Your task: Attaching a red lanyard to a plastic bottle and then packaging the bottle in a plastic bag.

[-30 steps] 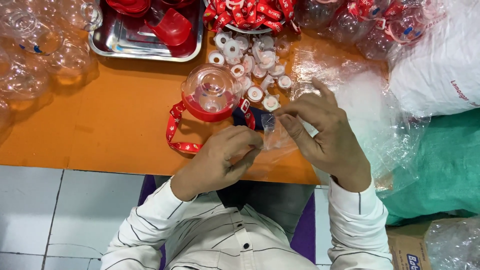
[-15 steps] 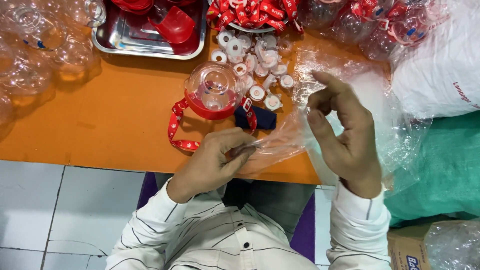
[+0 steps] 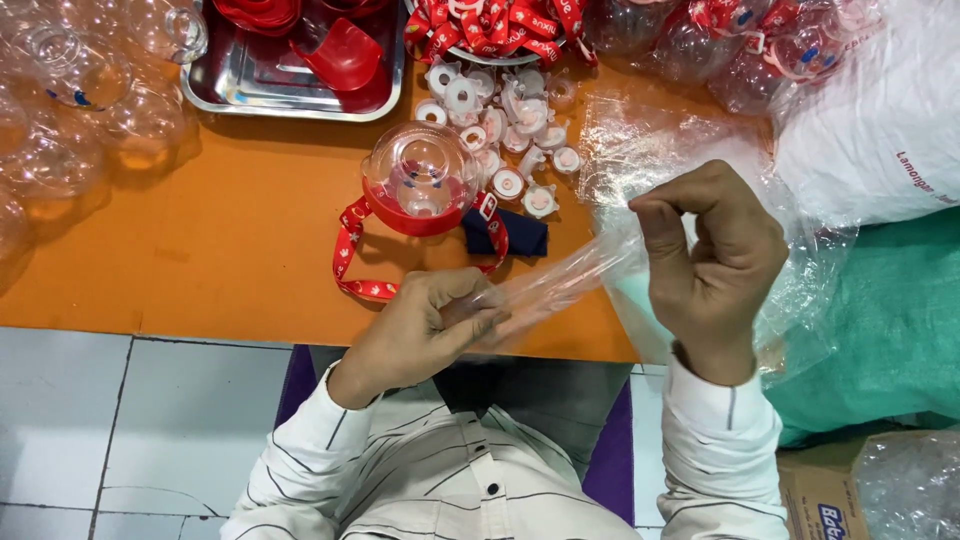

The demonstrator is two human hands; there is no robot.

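While a clear plastic bag (image 3: 560,285) is being stretched between the two hands, the step in hand appears to be the opening or straightening of that bag, not yet the filling of it. One end is being pinched by the fingers (image 3: 470,310) of the left hand (image 3: 425,325), which are pressed together over the film, and the other end is being gripped by the right hand (image 3: 715,255), thumb and forefinger closed on it, so that the bag is being held taut just above the near edge of the orange worktop (image 3: 220,240). Just beyond the left fingers a clear round bottle with a red lid and strap (image 3: 420,185) is standing untouched, with small white caps (image 3: 500,140) lying past it. Judging from this, the next move is being prepared for: the mouth of the bag would need to be parted before the bottle could be slipped in.
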